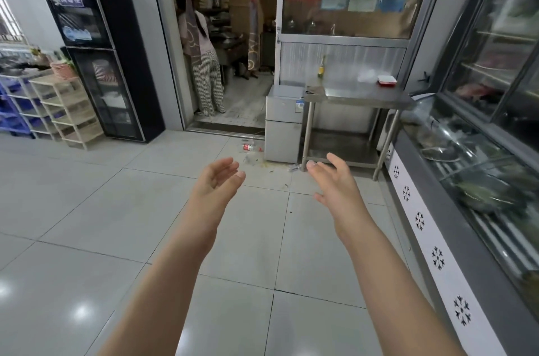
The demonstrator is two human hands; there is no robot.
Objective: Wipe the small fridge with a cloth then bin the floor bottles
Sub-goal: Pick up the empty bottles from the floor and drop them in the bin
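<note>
Big grey tiled floor (87,209) fills most of the view. Far right there's a steel table (358,94), with the small fridge (283,125) touching its left end by the doorway. Both arms are stretched out near the middle: left hand (217,180) and right hand (332,180) are loosely open, fingers relaxed, holding nothing. A red-labelled bottle (248,147) lies on the floor just left of the fridge.
</note>
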